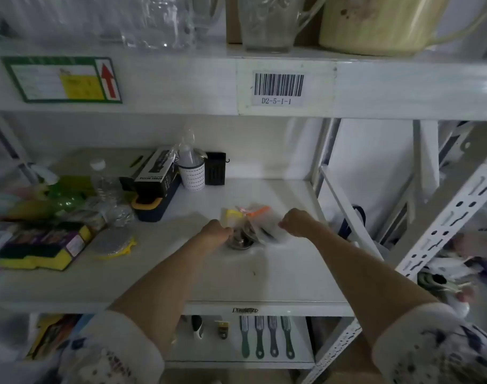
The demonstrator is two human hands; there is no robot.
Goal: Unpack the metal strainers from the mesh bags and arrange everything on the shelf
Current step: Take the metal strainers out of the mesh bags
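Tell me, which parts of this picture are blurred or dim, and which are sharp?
Head view: dim overall; the barcode label is sharp; both hands, left and right, and the bag between them are motion-blurred; the edges smear and the shelf lines bend from the wide lens.

Mesh bag (260,227) motion-blurred, strainer (241,241) partly hidden behind left hand (217,231), jugs cut off at top.

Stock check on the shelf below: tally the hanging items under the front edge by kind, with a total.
Striped long-handled utensils: 4
White and black item: 1, too blurred to name
Small dark and gold item: 1, too blurred to name
Total: 6
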